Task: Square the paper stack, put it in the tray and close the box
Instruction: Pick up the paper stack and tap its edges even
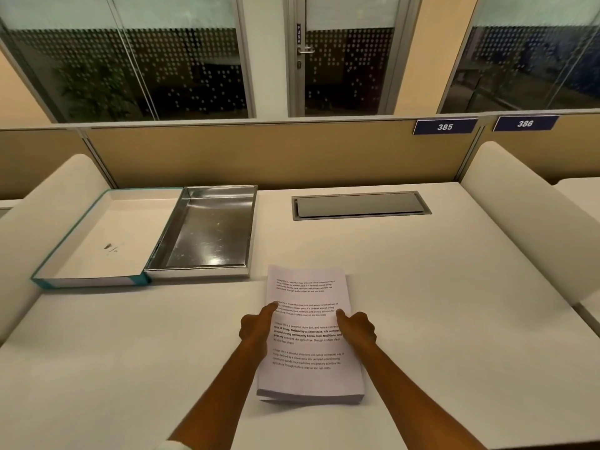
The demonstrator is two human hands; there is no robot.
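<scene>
A thick stack of printed white paper [308, 345] lies flat on the desk in front of me, its sheets slightly uneven at the near edge. My left hand [258, 326] presses against the stack's left side and my right hand [357, 329] against its right side, thumbs resting on the top sheet. To the far left stands an open box: a shiny metal tray [207, 235] with nothing in it, and joined to its left side a teal-edged white lid [97, 241] lying open, inside facing up.
A grey cable hatch [360, 206] is set into the desk [454, 319] behind the stack. Beige partition panels close the back and sides, with number plates 385 and 386. Glass walls and a door stand beyond.
</scene>
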